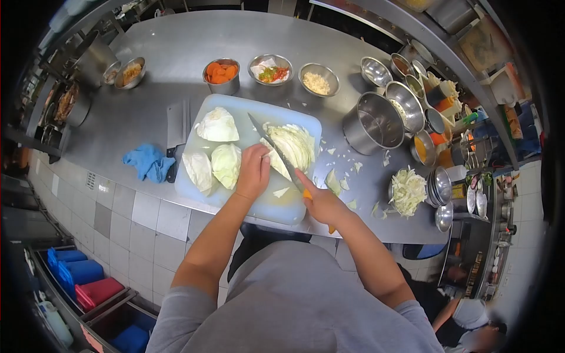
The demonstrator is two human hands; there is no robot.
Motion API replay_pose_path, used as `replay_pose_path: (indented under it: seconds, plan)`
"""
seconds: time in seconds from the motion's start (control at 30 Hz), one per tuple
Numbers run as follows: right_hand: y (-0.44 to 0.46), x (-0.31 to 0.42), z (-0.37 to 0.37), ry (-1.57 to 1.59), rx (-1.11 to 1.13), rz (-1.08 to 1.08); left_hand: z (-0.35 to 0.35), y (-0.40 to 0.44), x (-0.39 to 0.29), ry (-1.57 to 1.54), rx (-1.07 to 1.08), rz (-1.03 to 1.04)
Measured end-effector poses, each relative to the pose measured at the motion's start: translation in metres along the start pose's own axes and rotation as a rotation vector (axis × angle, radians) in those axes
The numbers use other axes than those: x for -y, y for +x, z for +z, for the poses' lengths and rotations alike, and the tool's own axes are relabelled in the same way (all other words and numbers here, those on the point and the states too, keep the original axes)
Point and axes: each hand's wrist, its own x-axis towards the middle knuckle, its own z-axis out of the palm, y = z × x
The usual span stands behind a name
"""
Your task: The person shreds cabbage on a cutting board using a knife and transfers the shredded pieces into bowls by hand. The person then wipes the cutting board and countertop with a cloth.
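Note:
My right hand [327, 205] is closed around the yellow handle of a kitchen knife [275, 147], its index finger stretched toward the blade. The long blade lies slantwise along a piece of cabbage [292, 146], with thin slices on its right side. My left hand [255, 172] has its fingers bent and pressed on the cabbage to the left of the blade; the fingertips are partly hidden. Three cabbage chunks sit on the left of the white cutting board [241, 213]: one at the top [218, 125], one at lower left [199, 172] and one beside it [226, 165].
A cleaver [176, 126] and a blue cloth [148, 162] lie left of the board. Bowls of carrot [221, 74], chopped peppers [271, 70] and minced garlic-like bits [318, 80] stand behind. At right are a steel pot [373, 123] and a bowl of shredded cabbage [407, 193]. Another person [471, 320] is at lower right.

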Motion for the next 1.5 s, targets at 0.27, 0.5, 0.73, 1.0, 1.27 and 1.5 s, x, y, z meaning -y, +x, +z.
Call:
replay_pose_path:
  seconds: [0.27, 0.5, 0.73, 1.0, 1.27, 1.5]
  plan:
    - [-0.085, 0.034, -0.031, -0.258, -0.143, 0.136, 0.002, 0.0, 0.0, 0.157, 0.022, 0.067]
    - [-0.147, 0.044, -0.061, -0.346, -0.008, 0.139, 0.003, 0.003, 0.001, 0.195, 0.098, 0.068]
    - [-0.162, 0.054, -0.075, -0.353, 0.018, 0.121, 0.005, 0.0, 0.008, 0.159, 0.106, 0.014]
    - [-0.143, 0.056, -0.082, -0.296, 0.129, 0.161, 0.002, 0.004, 0.008, 0.09, 0.114, -0.014]
    - [-0.042, 0.032, -0.025, -0.171, 0.09, 0.099, -0.003, 0.006, 0.008, 0.032, 0.136, -0.032]
    - [0.012, 0.014, 0.003, -0.076, -0.005, 0.038, 0.002, 0.006, 0.011, -0.055, 0.044, -0.08]
